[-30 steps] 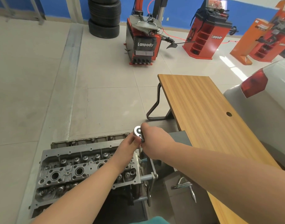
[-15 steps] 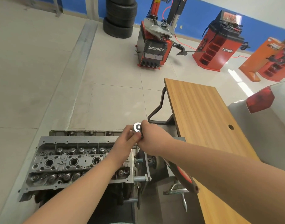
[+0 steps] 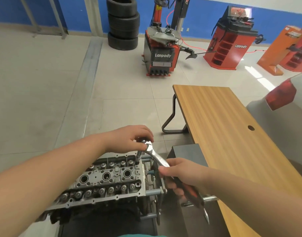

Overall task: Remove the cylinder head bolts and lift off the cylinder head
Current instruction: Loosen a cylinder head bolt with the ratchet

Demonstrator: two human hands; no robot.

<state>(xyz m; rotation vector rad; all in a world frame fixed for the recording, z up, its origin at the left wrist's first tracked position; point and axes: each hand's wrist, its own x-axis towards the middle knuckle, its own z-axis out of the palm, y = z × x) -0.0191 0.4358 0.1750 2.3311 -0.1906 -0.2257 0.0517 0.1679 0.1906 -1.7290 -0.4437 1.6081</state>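
On the stand, the cylinder head [image 3: 105,182] (ratchet [image 3: 157,156] in both hands).

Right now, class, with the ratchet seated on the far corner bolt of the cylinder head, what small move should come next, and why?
Probably swing the ratchet handle to turn the bolt. Its socket extension already stands in the far right corner of the cylinder head, the left hand steadies the ratchet's head from above, and the right hand grips the handle.
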